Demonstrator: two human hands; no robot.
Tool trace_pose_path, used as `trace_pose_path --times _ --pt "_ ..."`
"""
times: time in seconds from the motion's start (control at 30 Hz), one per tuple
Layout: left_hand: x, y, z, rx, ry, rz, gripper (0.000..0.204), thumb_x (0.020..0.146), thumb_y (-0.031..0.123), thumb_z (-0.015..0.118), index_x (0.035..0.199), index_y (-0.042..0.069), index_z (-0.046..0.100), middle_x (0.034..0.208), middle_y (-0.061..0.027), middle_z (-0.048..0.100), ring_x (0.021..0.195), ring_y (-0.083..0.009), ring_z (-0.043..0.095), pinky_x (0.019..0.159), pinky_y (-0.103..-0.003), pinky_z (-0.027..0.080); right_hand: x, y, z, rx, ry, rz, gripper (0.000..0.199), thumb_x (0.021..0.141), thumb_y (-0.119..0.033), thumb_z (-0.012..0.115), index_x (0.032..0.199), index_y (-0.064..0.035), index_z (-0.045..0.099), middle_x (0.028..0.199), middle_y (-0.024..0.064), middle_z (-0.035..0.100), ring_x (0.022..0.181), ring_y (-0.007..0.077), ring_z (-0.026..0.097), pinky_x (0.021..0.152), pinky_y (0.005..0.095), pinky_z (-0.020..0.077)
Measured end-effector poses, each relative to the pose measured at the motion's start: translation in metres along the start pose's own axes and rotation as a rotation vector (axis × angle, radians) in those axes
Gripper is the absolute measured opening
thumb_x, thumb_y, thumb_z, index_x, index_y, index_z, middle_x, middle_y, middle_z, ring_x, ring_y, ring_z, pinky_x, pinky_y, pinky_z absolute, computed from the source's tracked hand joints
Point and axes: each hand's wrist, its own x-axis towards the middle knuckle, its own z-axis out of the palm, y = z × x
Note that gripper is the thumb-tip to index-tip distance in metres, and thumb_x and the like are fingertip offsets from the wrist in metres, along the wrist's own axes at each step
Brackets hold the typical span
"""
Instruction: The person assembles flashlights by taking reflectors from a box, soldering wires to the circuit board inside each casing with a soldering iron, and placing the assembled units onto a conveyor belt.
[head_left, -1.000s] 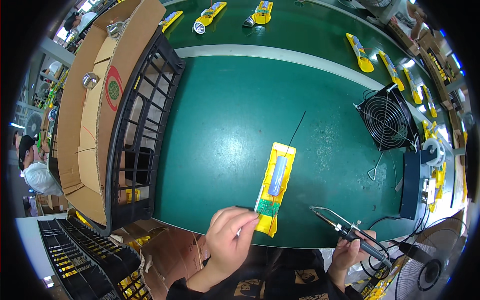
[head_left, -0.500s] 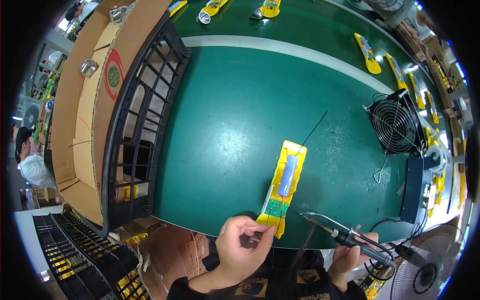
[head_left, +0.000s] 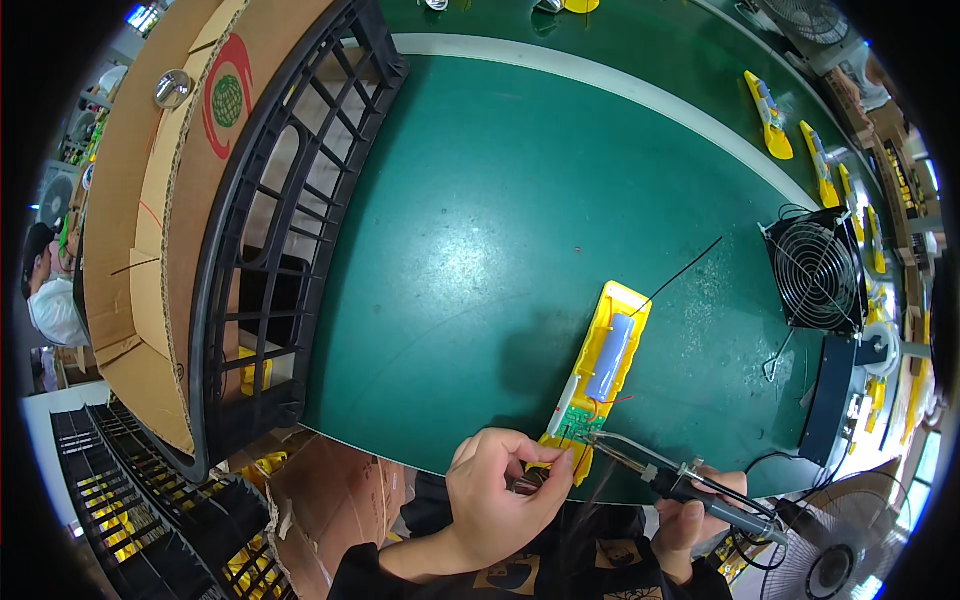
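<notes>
A yellow flashlight shell (head_left: pixel 622 296) lies slantwise near the table's front edge. In it are a blue cylindrical battery (head_left: pixel 610 358) and a small green circuit board (head_left: pixel 578 420). My left hand (head_left: pixel 505 492) is closed at the shell's near end, its fingers curled round a shiny metal reflector (head_left: pixel 527 482), mostly hidden. Thumb and forefinger meet beside the board. From the right, my right hand (head_left: pixel 690 512) grips a soldering iron (head_left: pixel 672 484) with a thin metal feed tube along it. Its tip touches or nearly touches the board. A loose red wire and a long black wire stick out from the shell.
On the left stands a black plastic crate (head_left: pixel 290 220) beside a cardboard box (head_left: pixel 130 230). A black fan (head_left: pixel 815 270) and a dark control box (head_left: pixel 828 395) are at the right. More yellow shells (head_left: pixel 768 115) lie beyond the pale strip (head_left: pixel 560 62). A person sits far left.
The soldering iron's tip has moved left and up onto the board area. A red wire now sticks out beside the battery. The view has shifted; my left hand keeps its grip.
</notes>
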Motion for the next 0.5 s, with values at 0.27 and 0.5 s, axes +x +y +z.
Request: trace_pose_path --times 0.27,0.5 --pt "0.0025 0.0015 0.0014 0.024 0.016 0.032 0.029 0.063 0.007 0.071 0.072 0.008 0.044 0.062 0.0025 0.059 0.042 -0.0097 0.038 0.048 -0.024 0.032 -0.0023 0.003 -0.0012 0.008 0.008 -0.001 0.04 0.077 -0.033 0.059 0.076 0.0016 0.038 0.047 0.0058 0.052 0.037 0.0114 0.048 0.038 0.0225 0.0408" --pt "0.0033 0.0032 0.0008 0.049 0.01 0.043 0.028 0.063 0.007 0.071 0.07 0.008 0.044 0.062 0.003 0.059 0.043 -0.0099 0.039 0.048 -0.024 0.032 -0.0027 0.0028 -0.002 -0.018 0.012 0.021 0.04 0.078 -0.035 0.057 0.07 0.0014 0.041 0.046 0.0049 0.052 0.037 0.0114 0.047 0.038 0.0221 0.04"
